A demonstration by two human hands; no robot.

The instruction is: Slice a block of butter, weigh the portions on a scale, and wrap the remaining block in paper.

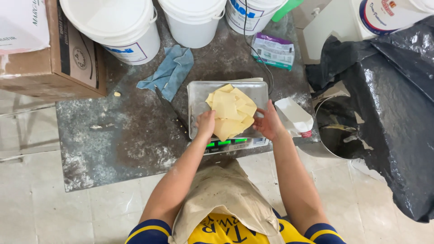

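Here, 2 hands, left hand & right hand, on 1 dough stack, 1 tray.

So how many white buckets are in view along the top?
4, all cut off by the top edge: one beside the cardboard box, one centre, one just right of it, one far right. Others may sit out of frame.

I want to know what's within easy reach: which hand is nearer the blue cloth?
Left. The left hand lies just right of and below the blue cloth; the right hand sits farther right, across the metal tray.
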